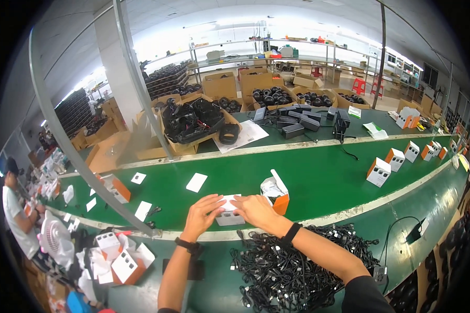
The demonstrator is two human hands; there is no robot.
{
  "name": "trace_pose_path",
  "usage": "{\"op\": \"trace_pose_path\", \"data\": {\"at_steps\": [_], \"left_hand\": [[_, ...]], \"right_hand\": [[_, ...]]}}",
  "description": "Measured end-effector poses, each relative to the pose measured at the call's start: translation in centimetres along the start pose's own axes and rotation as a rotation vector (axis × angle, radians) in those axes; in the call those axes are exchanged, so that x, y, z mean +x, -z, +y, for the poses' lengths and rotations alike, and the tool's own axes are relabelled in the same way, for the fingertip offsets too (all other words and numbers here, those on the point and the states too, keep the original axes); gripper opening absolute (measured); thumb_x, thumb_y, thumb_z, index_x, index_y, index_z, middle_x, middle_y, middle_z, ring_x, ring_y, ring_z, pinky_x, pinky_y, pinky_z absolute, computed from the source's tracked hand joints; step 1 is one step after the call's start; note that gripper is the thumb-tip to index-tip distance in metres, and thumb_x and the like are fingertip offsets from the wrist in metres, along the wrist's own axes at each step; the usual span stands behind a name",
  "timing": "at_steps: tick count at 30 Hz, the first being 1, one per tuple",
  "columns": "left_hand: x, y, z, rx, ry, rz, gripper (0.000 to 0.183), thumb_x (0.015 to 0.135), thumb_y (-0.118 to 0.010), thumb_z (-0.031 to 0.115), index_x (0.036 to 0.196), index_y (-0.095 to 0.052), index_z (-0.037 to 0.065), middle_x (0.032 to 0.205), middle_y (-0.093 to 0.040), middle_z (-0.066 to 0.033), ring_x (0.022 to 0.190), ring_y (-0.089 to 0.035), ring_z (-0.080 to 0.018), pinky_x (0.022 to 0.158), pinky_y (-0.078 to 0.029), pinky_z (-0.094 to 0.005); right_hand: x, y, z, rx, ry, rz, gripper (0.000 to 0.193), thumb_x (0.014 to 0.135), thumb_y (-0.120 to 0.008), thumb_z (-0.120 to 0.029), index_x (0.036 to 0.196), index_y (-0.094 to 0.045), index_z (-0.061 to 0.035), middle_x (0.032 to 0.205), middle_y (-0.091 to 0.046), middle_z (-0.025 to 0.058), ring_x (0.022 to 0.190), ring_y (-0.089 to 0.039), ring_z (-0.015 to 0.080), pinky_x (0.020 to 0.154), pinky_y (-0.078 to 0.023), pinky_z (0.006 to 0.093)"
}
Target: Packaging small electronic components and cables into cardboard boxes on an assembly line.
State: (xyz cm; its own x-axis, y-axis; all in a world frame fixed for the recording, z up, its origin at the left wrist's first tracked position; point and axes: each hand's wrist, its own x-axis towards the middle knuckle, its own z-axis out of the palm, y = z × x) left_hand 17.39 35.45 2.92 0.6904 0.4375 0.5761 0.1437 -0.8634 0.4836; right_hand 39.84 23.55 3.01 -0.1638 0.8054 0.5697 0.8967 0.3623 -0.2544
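Both my hands are at a small white carton (230, 219) at the near side of the green belt. My left hand (202, 215) grips its left side, fingers bent over the top. From the right, my right hand (257, 211) presses its fingertips on the white top. Just right of it stands an open white and orange carton (281, 202), its lid up and white wrapping inside. Below my right forearm lies a big heap of black cables (292, 266). The carton's contents cannot be seen.
Flat white cards (196, 182) lie on the green belt (324, 177). Closed white and orange boxes (378, 172) stand along it to the right. Black adapters (303, 121) and a carton of black parts (193, 122) are beyond. A metal post (83, 151) rises at left; a person (21, 214) works there.
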Motion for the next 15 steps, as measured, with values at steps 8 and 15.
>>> {"op": "trace_pose_path", "data": {"at_steps": [8, 15], "left_hand": [[-0.1, -0.1, 1.0, 0.113, -0.063, -0.056, 0.036, 0.090, -0.083, 0.011, 0.126, -0.082, 0.012, 0.132, -0.078, -0.0115, 0.133, -0.070, -0.0332, 0.107, -0.059, -0.0422], [-0.6, -1.5, 0.3, 0.233, -0.133, -0.026, 0.044, 0.085, -0.089, 0.018, 0.128, -0.082, 0.018, 0.139, -0.075, -0.0102, 0.130, -0.071, -0.0322, 0.102, -0.061, -0.0415]], "right_hand": [[-1.1, 0.1, -0.9, -0.146, 0.045, -0.027, 0.026, 0.094, -0.067, -0.009, 0.115, -0.073, 0.0043, 0.120, -0.075, 0.0197, 0.099, -0.073, 0.0347, 0.079, -0.064, 0.0449], [-1.2, 0.8, -0.1, -0.179, -0.008, -0.140, 0.036, 0.095, -0.066, -0.011, 0.126, -0.071, 0.0048, 0.122, -0.074, 0.0227, 0.103, -0.073, 0.0368, 0.082, -0.065, 0.0455]]}}
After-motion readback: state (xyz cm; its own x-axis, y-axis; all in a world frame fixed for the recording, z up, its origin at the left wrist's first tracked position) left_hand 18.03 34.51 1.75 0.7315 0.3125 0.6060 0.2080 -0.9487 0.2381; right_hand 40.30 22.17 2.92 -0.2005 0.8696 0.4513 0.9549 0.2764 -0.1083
